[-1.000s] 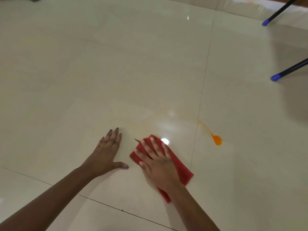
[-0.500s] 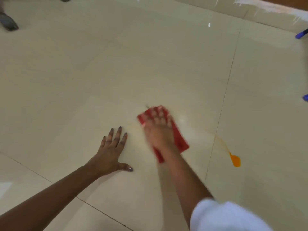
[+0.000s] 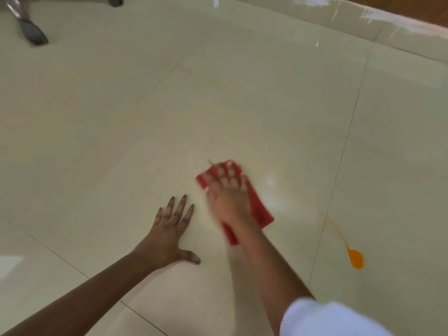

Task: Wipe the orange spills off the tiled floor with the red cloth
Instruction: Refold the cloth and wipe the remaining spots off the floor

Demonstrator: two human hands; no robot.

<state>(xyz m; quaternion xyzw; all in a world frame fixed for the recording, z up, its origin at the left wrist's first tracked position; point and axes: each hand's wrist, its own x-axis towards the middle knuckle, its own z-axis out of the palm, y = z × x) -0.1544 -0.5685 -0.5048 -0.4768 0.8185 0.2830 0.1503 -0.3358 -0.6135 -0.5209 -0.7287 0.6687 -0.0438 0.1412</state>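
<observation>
Cloth [image 3: 260, 212] farther forward, 2 furniture feet [image 3: 34, 36] beyond.

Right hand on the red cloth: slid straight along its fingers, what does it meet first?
Looks free: the right hand, pressing the red cloth, points over bare tiled floor as far as the frame shows. The orange spill sits off to its right.

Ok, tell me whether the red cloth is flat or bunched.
Flat: red cloth lies on the floor under the right hand, fingers straight.
</observation>
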